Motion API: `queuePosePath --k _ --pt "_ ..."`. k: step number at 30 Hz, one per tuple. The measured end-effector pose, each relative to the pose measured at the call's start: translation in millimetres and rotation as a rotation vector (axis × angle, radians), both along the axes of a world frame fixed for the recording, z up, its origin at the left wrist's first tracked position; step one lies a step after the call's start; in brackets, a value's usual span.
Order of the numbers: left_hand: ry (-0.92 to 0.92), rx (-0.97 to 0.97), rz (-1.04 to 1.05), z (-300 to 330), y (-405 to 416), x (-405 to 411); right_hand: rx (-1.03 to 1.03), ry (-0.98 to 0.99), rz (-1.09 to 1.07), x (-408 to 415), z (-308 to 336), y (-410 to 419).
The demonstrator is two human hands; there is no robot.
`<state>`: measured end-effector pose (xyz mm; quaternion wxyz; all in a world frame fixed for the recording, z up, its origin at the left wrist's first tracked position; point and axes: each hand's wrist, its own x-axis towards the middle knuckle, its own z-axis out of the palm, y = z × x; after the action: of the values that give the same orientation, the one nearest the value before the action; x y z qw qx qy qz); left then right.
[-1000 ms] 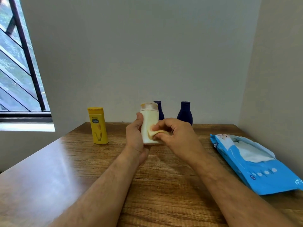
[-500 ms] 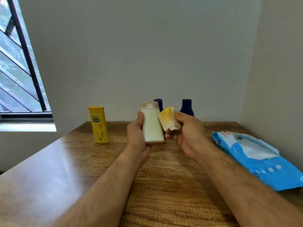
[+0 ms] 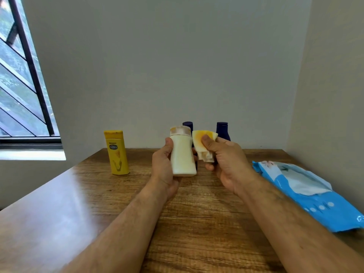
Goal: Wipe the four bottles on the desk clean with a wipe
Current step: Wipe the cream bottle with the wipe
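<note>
My left hand (image 3: 164, 166) holds a cream-white bottle (image 3: 182, 154) upright above the wooden desk (image 3: 197, 223); its cap looks smudged brown. Beside it, my right hand (image 3: 226, 162) pinches a folded wipe (image 3: 202, 144) stained orange-yellow, just right of the bottle and apart from it. A yellow bottle (image 3: 116, 152) stands on the desk to the left. Two dark blue bottles stand near the back wall, one (image 3: 187, 125) mostly hidden behind the cream bottle, the other (image 3: 222, 130) partly hidden behind the wipe and my right hand.
A blue pack of wipes (image 3: 307, 196) lies at the desk's right side, its flap open with white wipe showing. Walls close the desk at the back and right. A barred window (image 3: 21, 85) is at the left.
My right hand has lifted the wipe off the bottle's lower front and turned it over, showing the orange stain. The bottle stays in my left hand, slightly raised.
</note>
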<state>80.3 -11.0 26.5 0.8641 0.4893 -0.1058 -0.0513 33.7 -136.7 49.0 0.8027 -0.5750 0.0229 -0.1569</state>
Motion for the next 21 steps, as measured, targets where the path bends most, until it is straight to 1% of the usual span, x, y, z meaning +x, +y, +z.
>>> queuePosePath --k 3,6,8,9,10,12,13,14,15,17,21 --pt "0.011 0.01 0.014 -1 1 1 0.015 0.001 0.017 -2 0 -1" --pt "0.003 0.002 0.017 0 2 0 0.116 -0.034 0.025 -5 3 1" --pt "-0.011 0.001 0.014 0 2 0 0.122 -0.093 -0.03 -6 5 0" --pt "-0.018 0.008 0.012 0 2 0 0.059 -0.134 -0.094 -6 5 0" --pt "-0.024 0.019 0.012 0 3 0 -0.066 -0.18 -0.184 -6 4 -1" --pt "-0.045 0.046 0.01 -1 2 0 -0.48 -0.274 -0.387 -6 -1 -5" --pt "-0.053 0.058 0.007 -1 2 0 -0.694 -0.314 -0.441 -6 -4 -5" --pt "-0.059 0.069 0.001 -2 1 -1 -0.855 -0.339 -0.442 -7 -7 -4" --pt "-0.067 0.077 -0.008 -3 0 -1 -0.958 -0.356 -0.408 -7 -10 -2" --pt "-0.083 0.08 -0.012 -4 -1 0 -1.05 -0.394 -0.346 -5 -15 3" --pt "-0.082 0.01 0.033 -1 4 4 -1.149 -0.439 -0.306 -5 -16 6"
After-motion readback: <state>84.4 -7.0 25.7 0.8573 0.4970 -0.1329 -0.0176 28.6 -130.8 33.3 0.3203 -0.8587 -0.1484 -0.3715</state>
